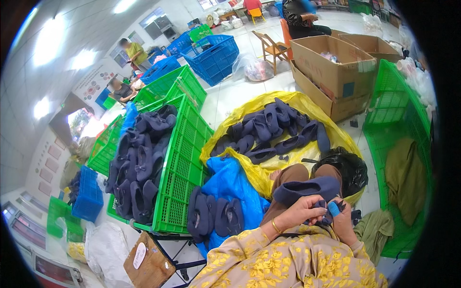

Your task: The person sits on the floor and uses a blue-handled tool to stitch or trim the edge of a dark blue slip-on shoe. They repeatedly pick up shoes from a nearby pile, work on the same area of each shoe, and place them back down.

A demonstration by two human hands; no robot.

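My left hand (300, 212), with a gold bangle at the wrist, pinches a small navy fabric piece (326, 218). Close against it, my right hand (344, 225) is closed on the same dark fabric; blue wrapping covers one of its digits. The piece resembles a bow, but the fingers hide much of it. A navy fabric shoe (307, 189) lies across my lap, just beyond both hands. Past my knees, a yellow plastic bag (221, 132) holds a heap of similar shoes (271, 120).
Left stands a green crate (180, 168) full of navy shoes, beside a blue plastic bag (225, 175) and more shoes (213, 213). A black bag (348, 168) and a green crate (379, 110) are right. Cardboard boxes (331, 72) stand ahead; other people sit and stand farther off.
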